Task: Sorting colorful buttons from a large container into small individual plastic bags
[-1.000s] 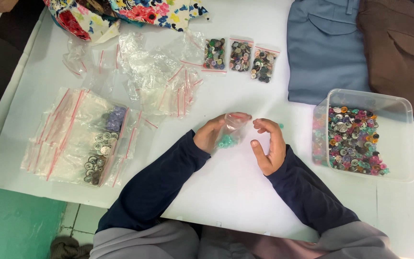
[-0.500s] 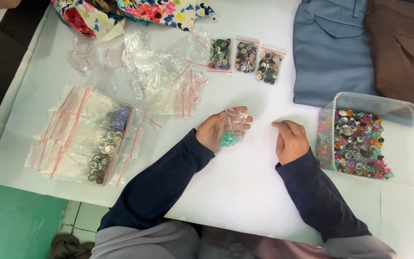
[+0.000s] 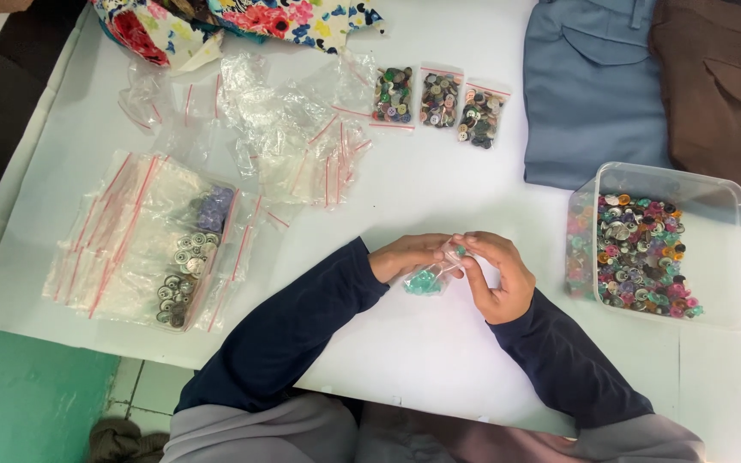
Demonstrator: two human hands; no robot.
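Two hands on one small clear zip bag [image 3: 430, 276] of teal buttons, held just above the white table [image 3: 439, 360], in front of me at centre. My left hand [image 3: 409, 255] pinches the bag's top edge from the left, fingers narrow and closed on the plastic. My right hand [image 3: 497, 276] pinches the same top edge from the right, thumb and fingertips pressed together on it; the bag's filled end hangs down toward the left. Clear plastic tub [image 3: 713, 257] of mixed coloured buttons sits near my right hand, to its right. Three filled button bags [image 3: 439, 101] lie in a row farther up the table. Heap of empty zip bags [image 3: 293, 137] is at upper left, a flat stack of bags [image 3: 139, 244] with grey and purple buttons at left. Blue garment [image 3: 589, 86] and brown garment [image 3: 718, 86] at top right, floral cloth [image 3: 242, 21] at top.
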